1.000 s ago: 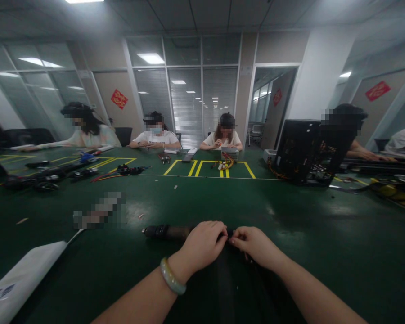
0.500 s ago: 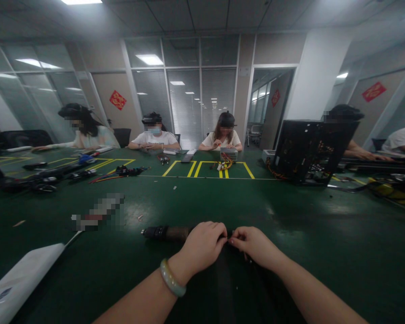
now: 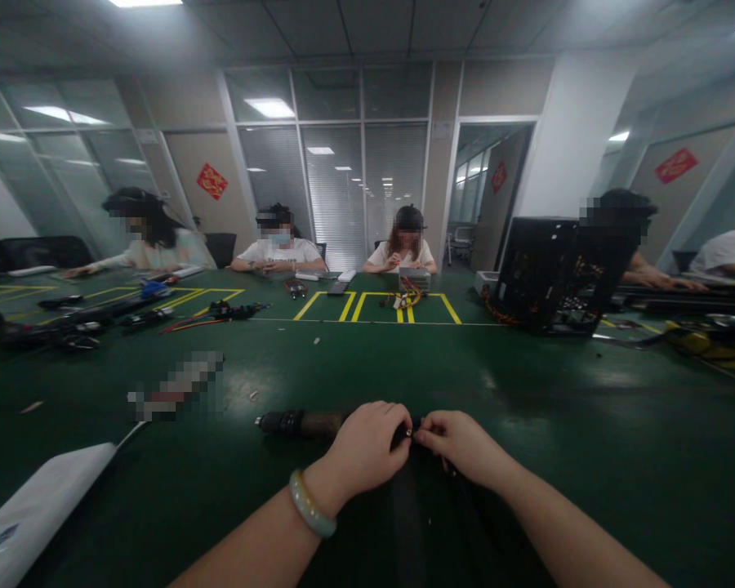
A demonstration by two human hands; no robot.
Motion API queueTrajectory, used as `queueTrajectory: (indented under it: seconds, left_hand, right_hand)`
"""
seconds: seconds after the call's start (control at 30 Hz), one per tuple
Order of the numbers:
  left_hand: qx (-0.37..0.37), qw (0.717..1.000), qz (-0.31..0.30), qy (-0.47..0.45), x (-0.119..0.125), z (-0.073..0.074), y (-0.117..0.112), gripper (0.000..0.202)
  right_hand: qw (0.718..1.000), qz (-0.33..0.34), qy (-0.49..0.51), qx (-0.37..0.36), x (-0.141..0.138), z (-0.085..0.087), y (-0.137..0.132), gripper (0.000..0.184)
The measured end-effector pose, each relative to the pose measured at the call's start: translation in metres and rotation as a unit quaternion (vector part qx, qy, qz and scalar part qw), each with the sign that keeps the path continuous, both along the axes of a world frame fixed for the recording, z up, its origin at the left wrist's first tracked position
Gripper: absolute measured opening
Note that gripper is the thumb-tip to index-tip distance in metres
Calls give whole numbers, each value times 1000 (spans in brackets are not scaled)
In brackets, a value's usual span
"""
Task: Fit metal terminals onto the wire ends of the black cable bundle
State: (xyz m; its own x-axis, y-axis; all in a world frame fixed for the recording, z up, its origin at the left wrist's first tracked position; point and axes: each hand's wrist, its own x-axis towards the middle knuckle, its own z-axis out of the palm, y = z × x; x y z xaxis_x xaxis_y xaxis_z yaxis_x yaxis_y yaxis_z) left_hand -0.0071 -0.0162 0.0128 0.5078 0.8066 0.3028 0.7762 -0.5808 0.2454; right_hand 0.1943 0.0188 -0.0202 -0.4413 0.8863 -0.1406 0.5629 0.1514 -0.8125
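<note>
A dark tube-like handle (image 3: 318,422) with a brownish middle and a small metal tip at its left end lies across the green table in front of me. My left hand (image 3: 371,447), wearing a pale green bangle (image 3: 312,505) at the wrist, is closed around its right part, so that part is hidden. Close beside it, my right hand (image 3: 459,441) has thumb and fingertips pinched together at the tube's right end. What they pinch is too small and dark to name. A tiny bright spot shows between the two hands. Below them, a dark band (image 3: 409,523) runs toward me.
A white flat device (image 3: 42,514) lies at lower left, its cable leading to a blurred-out item (image 3: 180,384). Cables and dark parts (image 3: 226,310) lie farther back. A black computer case (image 3: 554,278) stands at right. Several people sit across the table.
My left thumb has moved slightly down, away from the fingers, and a tiny bright spot now shows there. My right hand stays almost still. The view has shifted very slightly.
</note>
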Motion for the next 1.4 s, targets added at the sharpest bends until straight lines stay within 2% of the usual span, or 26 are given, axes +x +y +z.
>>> queueTrajectory:
  seconds: [0.53, 0.8, 1.03, 1.4]
  left_hand:
    - [-18, 1000, -7, 1, 0, 1, 3, 5]
    - [-7, 1000, -24, 0, -1, -2, 4, 10]
    - [-6, 1000, 1, -13, -2, -3, 3, 10]
    - [5, 1000, -26, -12, -1, -4, 6, 8]
  right_hand:
    - [1000, 3, -6, 7, 0, 2, 0, 20]
    - [998, 13, -36, 44, 1, 4, -2, 21]
    - [998, 19, -52, 38, 4, 4, 0, 22]
    - [998, 20, -52, 39, 1, 9, -3, 21]
